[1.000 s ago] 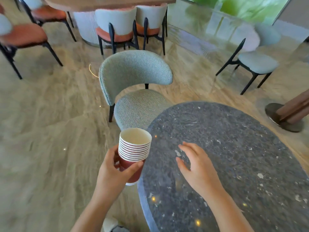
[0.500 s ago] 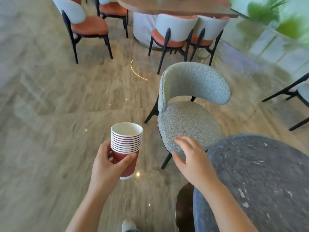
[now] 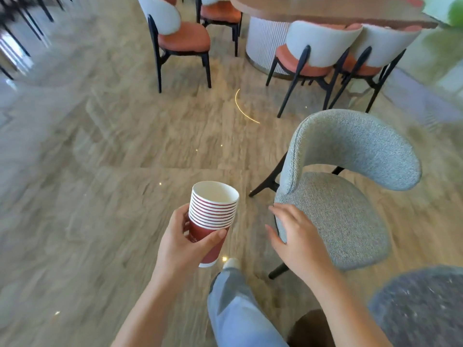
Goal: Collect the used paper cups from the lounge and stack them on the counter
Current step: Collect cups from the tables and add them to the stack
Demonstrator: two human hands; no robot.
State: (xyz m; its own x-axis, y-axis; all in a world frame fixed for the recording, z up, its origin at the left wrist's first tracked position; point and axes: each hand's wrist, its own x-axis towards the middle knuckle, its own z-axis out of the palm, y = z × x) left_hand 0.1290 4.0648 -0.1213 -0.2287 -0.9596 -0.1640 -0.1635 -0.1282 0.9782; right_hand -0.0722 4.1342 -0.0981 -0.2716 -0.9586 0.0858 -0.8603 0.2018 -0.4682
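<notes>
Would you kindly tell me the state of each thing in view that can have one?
stack of paper cups: nested, nearly upright, top cup looks empty, held off the floor.
left hand: grips the stack's red lower part.
grey chair: upright, seat unoccupied.
right hand: open, holds nothing, by the chair's seat edge; contact unclear.
orange-seated chairs: upright, drawn up around the wooden table.

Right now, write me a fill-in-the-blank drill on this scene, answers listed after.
1. The left hand grips the cups, nested in one ____.
2. The right hand holds ____.
3. The cups are ____ outside and white inside.
4. The chair nearest the right hand has ____ upholstery.

Answers: stack; nothing; red; grey
</notes>
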